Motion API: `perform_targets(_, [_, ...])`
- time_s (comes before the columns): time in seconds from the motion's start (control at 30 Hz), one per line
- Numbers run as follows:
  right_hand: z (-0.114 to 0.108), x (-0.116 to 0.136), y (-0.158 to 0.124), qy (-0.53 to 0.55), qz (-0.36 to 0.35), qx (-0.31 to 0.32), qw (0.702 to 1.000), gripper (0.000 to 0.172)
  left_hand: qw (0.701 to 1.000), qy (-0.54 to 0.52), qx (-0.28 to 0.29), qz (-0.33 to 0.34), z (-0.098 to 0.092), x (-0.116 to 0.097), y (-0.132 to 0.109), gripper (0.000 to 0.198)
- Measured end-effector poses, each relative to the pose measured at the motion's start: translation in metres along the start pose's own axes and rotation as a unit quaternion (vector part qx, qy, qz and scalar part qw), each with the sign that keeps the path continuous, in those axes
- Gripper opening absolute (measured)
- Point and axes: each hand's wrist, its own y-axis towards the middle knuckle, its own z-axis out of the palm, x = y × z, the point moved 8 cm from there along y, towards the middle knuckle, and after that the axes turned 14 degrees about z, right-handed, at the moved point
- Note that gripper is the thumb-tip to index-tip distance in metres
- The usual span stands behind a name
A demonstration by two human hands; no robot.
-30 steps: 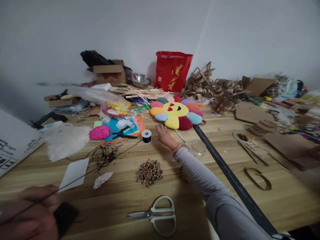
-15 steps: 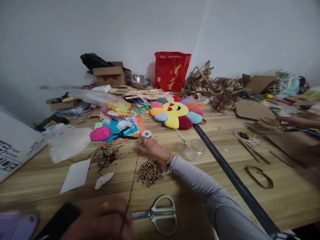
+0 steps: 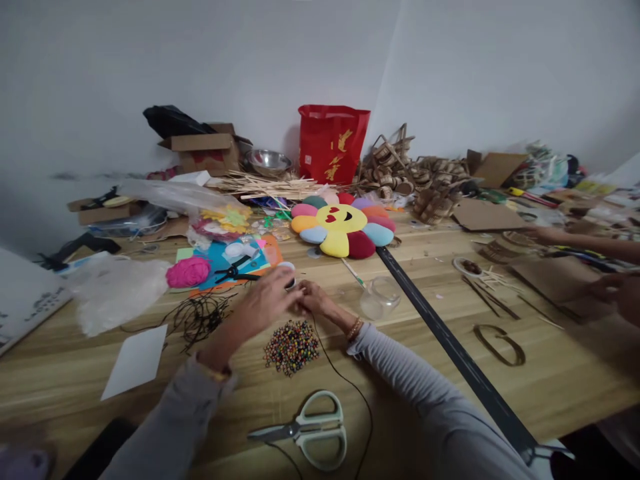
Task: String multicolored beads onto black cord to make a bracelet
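Observation:
My right hand (image 3: 317, 299) is closed with its fingertips pinched on a thin black cord (image 3: 345, 377). From there the cord runs slack down the table, past the scissors. My left hand (image 3: 263, 307) reaches in from the left, fingers stretched out and nearly touching the right fingertips; it is slightly blurred. Just behind the hands a white spool (image 3: 287, 266) is partly hidden by the left fingers. Below them lies a heap of small multicoloured beads (image 3: 291, 348). Nearer me, scissors (image 3: 320, 427) with pale handles lie with their blades pointing left.
A tangle of black cord (image 3: 203, 320), a white card (image 3: 135, 361) and pink yarn (image 3: 188, 272) lie left. Pliers (image 3: 234, 271) rest on coloured sheets. A flower cushion (image 3: 343, 223), a clear jar (image 3: 387, 297) and a black strip (image 3: 440, 333) are beyond. Another person's hands work far right.
My left hand has moved from the lower left up beside my right hand. The cord, taut before, now hangs slack on the right side of the beads. The view has shifted slightly.

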Motion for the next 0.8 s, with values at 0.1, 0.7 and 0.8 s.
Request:
perform_targets(0.1, [0.003,-0.005,-0.007,0.003,0.017,0.027,0.999,0.013,0.996,0.073,-0.019,-0.056,0.013,0.068,0.01,0.05])
perform_targets(0.7, [-0.018,-0.03,-0.063,0.013,0.025,0.053,0.998,0.014,0.999,0.018,0.023,-0.031,0.083,0.129,0.03,0.05])
perform_targets(0.8, [-0.031,-0.035,-0.073,0.007,0.028,0.023,0.999,0.009,0.999,0.016,0.012,-0.037,0.081,0.131,0.032,0.051])
